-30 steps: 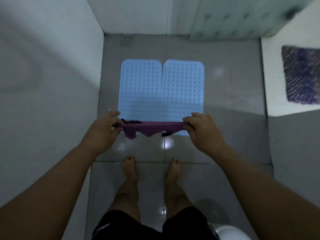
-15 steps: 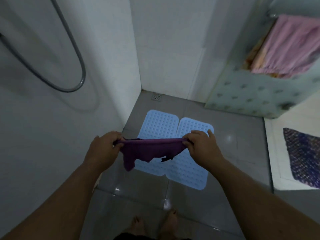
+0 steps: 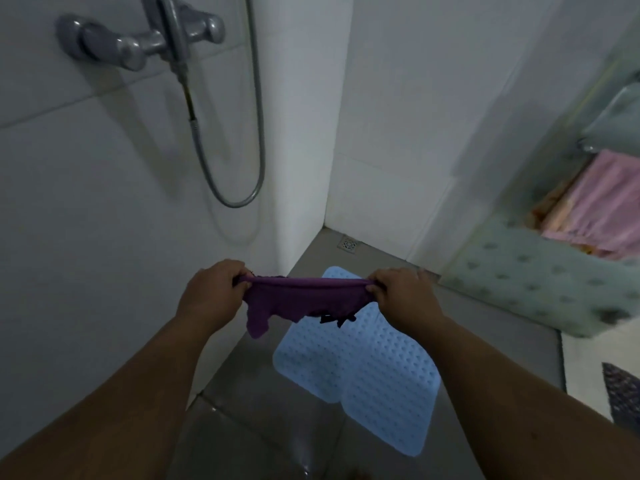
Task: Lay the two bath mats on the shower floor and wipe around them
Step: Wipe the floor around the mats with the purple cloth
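Two light blue bath mats lie flat side by side on the grey shower floor, the left mat (image 3: 308,362) and the right mat (image 3: 391,386) touching along their long edges. A purple cloth (image 3: 298,299) is stretched in the air above their far part. My left hand (image 3: 211,292) grips its left end and my right hand (image 3: 401,296) grips its right end. The cloth hangs loose below the top edge and hides part of both mats.
A chrome shower mixer (image 3: 138,39) and looped hose (image 3: 242,188) sit on the white wall at left. A floor drain (image 3: 348,244) lies in the far corner. A patterned glass panel (image 3: 540,285) with pink towels (image 3: 602,209) stands right; a dark rug (image 3: 623,393) lies outside.
The view has tilted up from the floor to the wall, bringing the shower mixer into sight and my feet out of it. Both hands keep the cloth stretched, now raised higher.
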